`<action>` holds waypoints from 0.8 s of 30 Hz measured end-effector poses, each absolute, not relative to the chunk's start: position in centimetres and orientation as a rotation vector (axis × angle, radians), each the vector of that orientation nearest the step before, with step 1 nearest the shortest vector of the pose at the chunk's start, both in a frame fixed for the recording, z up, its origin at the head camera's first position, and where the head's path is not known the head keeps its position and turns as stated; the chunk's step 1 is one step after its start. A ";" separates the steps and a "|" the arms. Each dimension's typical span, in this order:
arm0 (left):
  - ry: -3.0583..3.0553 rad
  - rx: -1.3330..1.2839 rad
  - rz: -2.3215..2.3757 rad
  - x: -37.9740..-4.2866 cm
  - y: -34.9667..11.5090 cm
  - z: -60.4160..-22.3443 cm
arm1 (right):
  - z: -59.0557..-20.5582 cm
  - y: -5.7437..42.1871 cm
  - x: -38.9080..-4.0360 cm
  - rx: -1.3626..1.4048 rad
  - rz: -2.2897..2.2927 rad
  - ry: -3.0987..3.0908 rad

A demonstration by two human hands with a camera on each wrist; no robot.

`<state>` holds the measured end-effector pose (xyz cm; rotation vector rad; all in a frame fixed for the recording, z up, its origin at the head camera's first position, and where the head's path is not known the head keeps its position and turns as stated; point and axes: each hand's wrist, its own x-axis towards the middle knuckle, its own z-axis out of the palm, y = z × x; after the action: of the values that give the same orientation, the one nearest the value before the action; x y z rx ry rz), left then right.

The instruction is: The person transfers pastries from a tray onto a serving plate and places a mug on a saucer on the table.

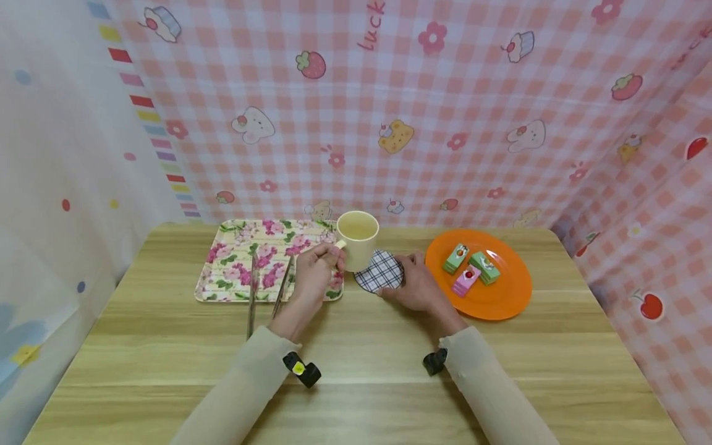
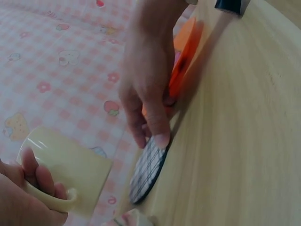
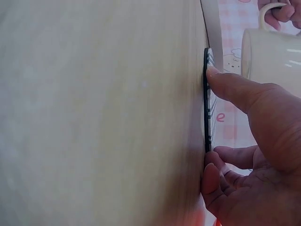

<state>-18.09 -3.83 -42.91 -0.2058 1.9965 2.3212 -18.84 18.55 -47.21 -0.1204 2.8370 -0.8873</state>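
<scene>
My left hand [image 1: 313, 272] grips the handle of a pale yellow mug [image 1: 358, 247]. In the left wrist view the mug [image 2: 66, 165] is raised off the table, apart from the coaster. Pale liquid seems to show inside it. A round coaster [image 1: 386, 272], black-and-white checked with a dark edge, lies at the middle of the table, partly behind the mug. My right hand [image 1: 417, 283] holds it by its rim. In the right wrist view the thumb presses one side of the coaster [image 3: 209, 113] and the fingers touch the other, flat against the tabletop.
A floral tray [image 1: 208, 290] stands at the back left; two long metal strips [image 1: 252, 296] lie over its front edge. To the right, an orange plate [image 1: 500, 309] bears small green blocks [image 1: 485, 269] and a pink block [image 1: 466, 281]. A checked curtain [image 1: 356, 154] hangs behind the table.
</scene>
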 end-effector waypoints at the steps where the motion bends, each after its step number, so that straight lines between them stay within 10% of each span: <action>1: 1.980 -0.218 2.320 -18.1 -3.6 -43.0 | -47.2 18.5 -18.9 -0.117 -0.894 2.834; 24: 2.054 -0.179 2.356 -18.1 1.3 -46.5 | -47.1 18.7 -18.7 -0.149 -0.900 2.829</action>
<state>-18.07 1.32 -46.50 -0.1788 2.0537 2.3563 -18.71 18.72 -47.10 -0.1491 2.8295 -0.8999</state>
